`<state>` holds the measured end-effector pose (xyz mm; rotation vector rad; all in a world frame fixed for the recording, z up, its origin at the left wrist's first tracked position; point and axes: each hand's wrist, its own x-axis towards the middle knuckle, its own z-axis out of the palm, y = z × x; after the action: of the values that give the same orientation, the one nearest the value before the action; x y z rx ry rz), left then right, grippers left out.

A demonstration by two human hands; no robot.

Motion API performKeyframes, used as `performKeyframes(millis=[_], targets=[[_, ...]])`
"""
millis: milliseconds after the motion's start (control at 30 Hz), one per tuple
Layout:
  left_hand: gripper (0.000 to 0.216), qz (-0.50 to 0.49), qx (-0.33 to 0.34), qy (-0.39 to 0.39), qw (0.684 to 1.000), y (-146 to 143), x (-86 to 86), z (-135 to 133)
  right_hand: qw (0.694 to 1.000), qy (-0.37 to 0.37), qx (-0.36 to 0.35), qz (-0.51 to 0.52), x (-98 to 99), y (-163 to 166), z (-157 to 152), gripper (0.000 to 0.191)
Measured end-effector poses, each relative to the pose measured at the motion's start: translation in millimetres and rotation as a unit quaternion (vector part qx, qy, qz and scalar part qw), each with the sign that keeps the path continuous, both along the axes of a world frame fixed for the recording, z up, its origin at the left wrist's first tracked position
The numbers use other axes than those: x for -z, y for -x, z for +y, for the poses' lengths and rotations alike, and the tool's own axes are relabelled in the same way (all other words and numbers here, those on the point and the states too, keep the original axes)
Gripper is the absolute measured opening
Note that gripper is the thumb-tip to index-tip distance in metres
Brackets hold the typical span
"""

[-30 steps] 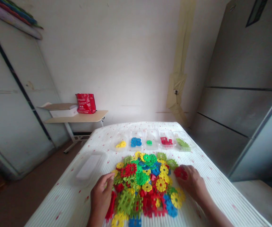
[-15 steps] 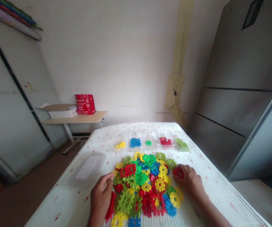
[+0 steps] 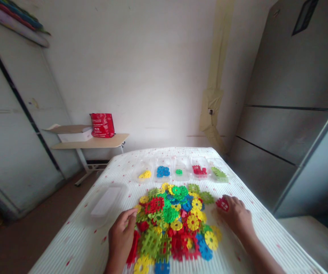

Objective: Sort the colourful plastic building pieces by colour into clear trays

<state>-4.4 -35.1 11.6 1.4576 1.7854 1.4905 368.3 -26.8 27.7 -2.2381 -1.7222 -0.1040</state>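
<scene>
- Right hand point(image 3: 236, 215): fingers closed on red openwork plastic piece point(image 3: 222, 203), lower right of frame, just beside heaped multicoloured plastic pieces point(image 3: 169, 215).
- Likely light, stiff, slightly slick; best pinched across 2 opposite edges.
- Left hand point(image 3: 122, 232): half-curled at heap's left edge, lower centre; grip, cannot tell.
- Red piece's near side hidden by fingers; heap's underlayers buried.

The right hand point(image 3: 237, 214) hides part of 1 red piece point(image 3: 222, 203). Lettering point(image 3: 96, 128) on the red bag point(image 3: 106, 124) seems too small to read.
</scene>
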Motion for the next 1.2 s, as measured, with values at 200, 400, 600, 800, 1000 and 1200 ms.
performKeyframes(millis=[200, 400, 600, 800, 1000, 1200], targets=[[0.038, -0.007, -0.002, 0.002, 1.0, 0.1, 1.4, 0.3, 0.999, -0.035, 0.002, -0.032, 2.5, -3.4, -0.8, 0.039], [0.038, -0.01, 0.007, 0.004, 1.0, 0.9, 4.8, 0.9, 0.965, -0.172, -0.179, -0.083, 8.0, 12.3, 0.9, 0.034], [0.039, -0.013, 0.003, 0.016, 1.0, -0.4, 2.7, 0.6, 0.94, -0.161, -0.286, -0.097, 5.4, 36.9, 2.5, 0.035], [0.04, -0.015, 0.007, 0.026, 1.0, 0.4, 5.6, 0.2, 0.939, -0.163, -0.292, -0.086, 6.6, 41.5, 5.4, 0.021], [0.04, -0.006, 0.01, 0.024, 1.0, 0.5, 5.1, 1.1, 0.935, -0.17, -0.299, -0.08, 5.1, 43.1, 4.1, 0.021], [0.04, -0.013, 0.006, 0.021, 1.0, 1.0, 3.4, 0.4, 0.932, -0.163, -0.312, -0.079, 5.9, 43.1, 3.9, 0.022]])
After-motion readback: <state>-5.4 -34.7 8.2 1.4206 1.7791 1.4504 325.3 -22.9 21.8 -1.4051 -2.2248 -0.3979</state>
